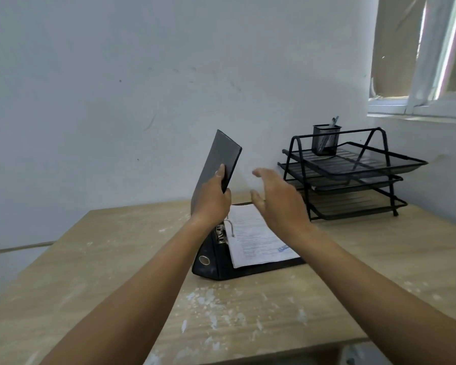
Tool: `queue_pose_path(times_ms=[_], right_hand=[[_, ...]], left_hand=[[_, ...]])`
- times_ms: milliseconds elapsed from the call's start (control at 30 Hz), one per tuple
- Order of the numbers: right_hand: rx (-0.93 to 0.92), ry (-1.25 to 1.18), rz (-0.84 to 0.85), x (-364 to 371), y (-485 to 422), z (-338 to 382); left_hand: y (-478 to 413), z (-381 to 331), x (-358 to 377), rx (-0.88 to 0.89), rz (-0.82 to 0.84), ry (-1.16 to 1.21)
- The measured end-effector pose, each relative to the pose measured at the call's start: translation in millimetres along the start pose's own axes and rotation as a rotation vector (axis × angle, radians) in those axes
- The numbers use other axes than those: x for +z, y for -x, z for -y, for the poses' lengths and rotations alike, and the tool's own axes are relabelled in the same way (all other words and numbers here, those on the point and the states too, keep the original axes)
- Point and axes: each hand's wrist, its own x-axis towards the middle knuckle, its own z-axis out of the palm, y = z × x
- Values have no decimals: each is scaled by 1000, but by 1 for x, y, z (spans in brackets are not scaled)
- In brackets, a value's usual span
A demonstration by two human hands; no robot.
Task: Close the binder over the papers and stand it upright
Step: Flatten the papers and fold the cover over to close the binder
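At centre frame, on the wooden table [116,259], lies the binder [216,262], back cover flat, front cover [219,159] raised steeply. Left hand [212,198] grips that cover's edge, thumb on the inner face, fingers wrapped behind. Just right of it, the papers [256,238] sit threaded on the ring mechanism [225,230]. Right hand [279,198] hovers above the sheets, fingers spread and holding nothing.

Risks, as judged: the cover is pinched by one edge only, so a slip would let it drop uncontrolled onto the rings. The arch appears to stand proud of the stack; sheets lifting off it could crease under the closing cover. Once stood up, the binder could topple on the dusty surface, or strike the black tray rack [353,175] at right of frame.

Limits of view: whether the rings are latched cannot be confirmed, since the left wrist covers part of the mechanism. Left fingertips are hidden behind the cover. Print on the pages is illegible.
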Motion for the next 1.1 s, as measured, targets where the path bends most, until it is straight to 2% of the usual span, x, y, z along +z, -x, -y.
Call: queue_pose_path(times_ms=[67,133,267,433,533,667,867,1100], right_hand=[[-190,153,-192,-13,-2,-5],[-354,376,-260,-14,-10,-14],[-494,671,-100,-8,-26,-26],[-467,953,310,6,-38,-26],[-426,949,389,16,-43,-33],[-427,967,375,20,-43,-54],[-366,964,386,18,-31,-73],[-302,891,413,23,-18,-82]], left_hand=[[1,-6,7,12,19,-6],[3,-12,14,31,36,-28],[5,-16,31,62,69,-127],[11,-9,50,130,85,-61],[16,3,56,111,89,-17],[34,32,55,72,66,-66],[67,89,49,-84,21,-157],[67,105,46,10,28,-169]])
